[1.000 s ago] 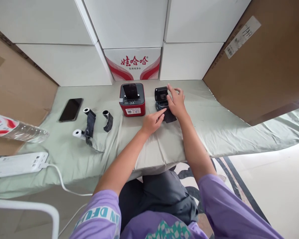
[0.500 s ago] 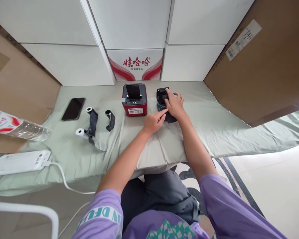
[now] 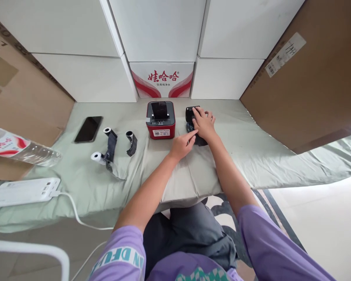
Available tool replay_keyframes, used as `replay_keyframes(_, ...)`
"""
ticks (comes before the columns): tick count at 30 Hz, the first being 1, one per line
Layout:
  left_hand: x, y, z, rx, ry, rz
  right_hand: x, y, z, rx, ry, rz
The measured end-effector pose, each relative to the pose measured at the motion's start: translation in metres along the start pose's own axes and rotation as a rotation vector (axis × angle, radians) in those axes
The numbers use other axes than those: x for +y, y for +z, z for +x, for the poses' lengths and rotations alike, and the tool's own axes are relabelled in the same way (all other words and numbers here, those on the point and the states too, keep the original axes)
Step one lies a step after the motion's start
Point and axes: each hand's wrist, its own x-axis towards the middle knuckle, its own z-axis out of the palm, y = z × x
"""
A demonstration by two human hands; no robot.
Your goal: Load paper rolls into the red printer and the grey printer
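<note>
A small black printer (image 3: 190, 115) sits on the green cloth right of a red printer (image 3: 160, 120). My right hand (image 3: 204, 124) lies on top of the black printer, fingers pressing down on its lid, which looks nearly closed. My left hand (image 3: 182, 145) rests just left of it, index finger stretched to touch the dark paper strip (image 3: 199, 141) that comes out at the front. The printer's inside is hidden under my hand.
Left of the red printer lie several paper rolls with dark strips (image 3: 110, 145), a phone (image 3: 88, 129), a water bottle (image 3: 20, 150) and a white power strip (image 3: 23, 191) with its cable. White boxes and cardboard (image 3: 307, 74) wall in the back and right.
My right hand has pushed the black printer's raised lid down and now covers it. My left hand stays at the paper strip. The view has shifted slightly.
</note>
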Motion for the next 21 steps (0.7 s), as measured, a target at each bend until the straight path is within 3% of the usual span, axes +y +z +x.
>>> replay_keyframes(5, -0.001, -0.003, 0.002, 0.003, -0.058, -0.018, -0.003, -0.006, 0.024, -0.056, -0.028, 0.004)
replay_keyframes(9, -0.003, -0.002, 0.003, 0.014, -0.058, -0.070, -0.004, -0.010, 0.026, -0.067, -0.029, 0.006)
replay_keyframes(15, -0.001, -0.002, 0.003, 0.019, -0.047, -0.083, 0.002, -0.018, -0.002, -0.047, -0.057, -0.081)
replay_keyframes(21, -0.002, -0.004, 0.004, 0.056, -0.074, -0.074, 0.013, -0.020, -0.053, -0.023, -0.082, -0.106)
